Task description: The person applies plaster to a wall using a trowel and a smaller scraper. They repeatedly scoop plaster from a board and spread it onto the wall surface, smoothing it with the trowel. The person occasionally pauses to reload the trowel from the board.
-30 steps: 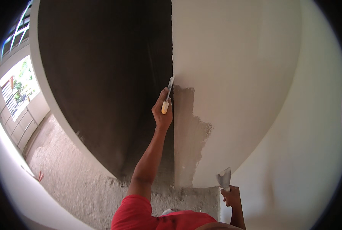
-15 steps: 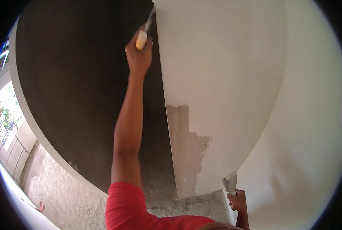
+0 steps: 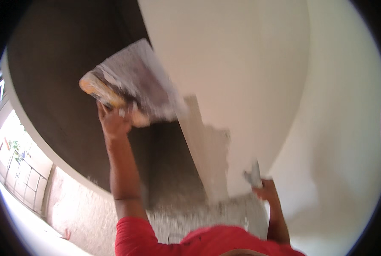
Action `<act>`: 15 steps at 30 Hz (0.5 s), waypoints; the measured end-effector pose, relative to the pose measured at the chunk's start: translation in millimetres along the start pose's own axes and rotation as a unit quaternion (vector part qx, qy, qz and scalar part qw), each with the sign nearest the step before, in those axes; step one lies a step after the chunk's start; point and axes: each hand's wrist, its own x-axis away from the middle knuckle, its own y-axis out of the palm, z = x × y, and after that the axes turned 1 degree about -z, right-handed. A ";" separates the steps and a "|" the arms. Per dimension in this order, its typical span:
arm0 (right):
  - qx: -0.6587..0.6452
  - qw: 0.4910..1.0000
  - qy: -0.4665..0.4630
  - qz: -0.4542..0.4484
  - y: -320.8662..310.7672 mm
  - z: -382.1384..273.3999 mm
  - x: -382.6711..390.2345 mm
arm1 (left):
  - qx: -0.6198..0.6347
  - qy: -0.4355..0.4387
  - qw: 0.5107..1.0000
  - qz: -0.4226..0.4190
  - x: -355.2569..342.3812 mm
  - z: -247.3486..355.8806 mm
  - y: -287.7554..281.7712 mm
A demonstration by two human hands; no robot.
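Note:
My left hand (image 3: 115, 121) is closed around the yellow handle of a broad plastering trowel (image 3: 150, 85), lifted in front of the dark recess. Whitish smears cover the trowel's flat metal blade, which is blurred by motion. Lower down at the right, my right hand (image 3: 266, 190) grips a small putty knife (image 3: 254, 175), its blade pointing up. Ahead stands a pale coated wall (image 3: 233, 64). A ragged grey-beige patch (image 3: 209, 149) without the pale coat runs along its lower left edge. The trowel blade overlaps that edge in view; whether it touches, I cannot tell.
A dark recess (image 3: 58, 77) lies left of the wall's vertical edge. Another white wall (image 3: 335, 170) rises on the right, close to my right arm. Below is a rough grey floor (image 3: 224, 217). Far left, a metal railing (image 3: 26, 179) stands by a bright opening.
My left hand has come down and to the left from the wall's upper edge, turning the trowel's broad face into view. My right hand has risen slightly with the putty knife. The view has tilted.

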 end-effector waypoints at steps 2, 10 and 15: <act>0.068 0.991 -0.063 -0.094 4.8 -40.5 -3.6 | 0.101 -0.180 0.977 0.050 90.9 -1.4 8.6; 0.004 0.930 -0.306 -0.202 -70.4 -44.3 66.3 | 0.206 -0.423 0.880 0.066 266.8 -42.5 165.8; 0.015 0.912 -0.365 -0.188 -106.3 1.6 55.2 | 0.177 -0.481 0.859 0.010 286.4 -63.5 222.6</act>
